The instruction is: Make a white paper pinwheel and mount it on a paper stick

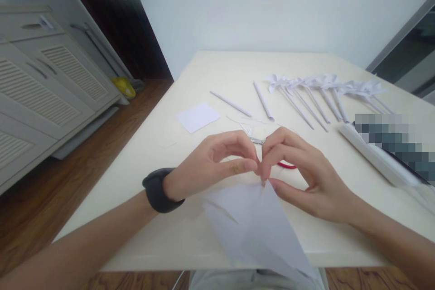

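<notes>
My left hand (pixel 224 156), with a black band on its wrist, is pinched closed at the top of a white sheet of paper (pixel 251 226). From the other side, the thumb and fingers of my right hand (pixel 306 176) grip a pointed corner of this sheet. The fingertips of both hands meet there, so the exact hold is partly hidden. Slits or loose flaps show in the paper, which hangs down over the table's front edge. Behind my hands lie scissors with a red handle (pixel 287 165), largely covered by my fingers.
Several white paper pinwheels (pixel 321 82) on rolled sticks lie at the table's back right. Two paper tubes (pixel 263 101) and a square of paper (pixel 198 118) lie farther left, near thin paper scraps (pixel 248 127). A long white object (pixel 370 154) lies at the right, beside a pixelated area.
</notes>
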Available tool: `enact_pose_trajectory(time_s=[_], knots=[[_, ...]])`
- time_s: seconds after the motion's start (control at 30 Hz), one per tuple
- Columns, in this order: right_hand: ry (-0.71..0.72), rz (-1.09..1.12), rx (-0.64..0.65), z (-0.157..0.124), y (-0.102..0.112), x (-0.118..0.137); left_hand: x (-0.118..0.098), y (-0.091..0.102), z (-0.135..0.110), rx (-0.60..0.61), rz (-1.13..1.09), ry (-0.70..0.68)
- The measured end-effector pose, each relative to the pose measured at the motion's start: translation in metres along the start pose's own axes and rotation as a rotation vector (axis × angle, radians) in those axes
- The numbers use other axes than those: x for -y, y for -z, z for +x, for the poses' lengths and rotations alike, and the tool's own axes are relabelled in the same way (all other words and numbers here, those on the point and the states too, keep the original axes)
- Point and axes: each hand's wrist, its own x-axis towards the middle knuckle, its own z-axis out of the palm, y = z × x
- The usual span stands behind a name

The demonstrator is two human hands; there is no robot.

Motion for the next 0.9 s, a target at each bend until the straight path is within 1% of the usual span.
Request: enact_pose_trajectory(time_s=[0.07,0.13,0.27,0.47,0.73,0.9], knots=[[-0.051,-0.026,-0.026,0.0,-0.001,-0.001,-0.002,-0.001,0.0,-0.07,0.192,-0.094],[-0.067,-0.059,-0.061,0.0,-0.002,-0.002,-0.003,-0.002,-0.001,-0.089,0.333,-0.132],[-0.042,-0.115,-0.14,-0.001,-0.004,-0.003,-0.003,-0.005,-0.003,-0.129,0.458,-0.189],[-0.006,-0.152,-0.206,-0.003,-0.003,-0.003,-0.003,-0.007,-0.003,-0.174,0.44,-0.231],[-0.002,-0.137,-0.213,-0.003,-0.003,-0.003,-0.004,-0.009,-0.002,-0.163,0.353,-0.193],[-0.013,-0.145,-0.216,-0.003,-0.004,-0.001,-0.004,-0.011,-0.003,-0.162,0.409,-0.212]])
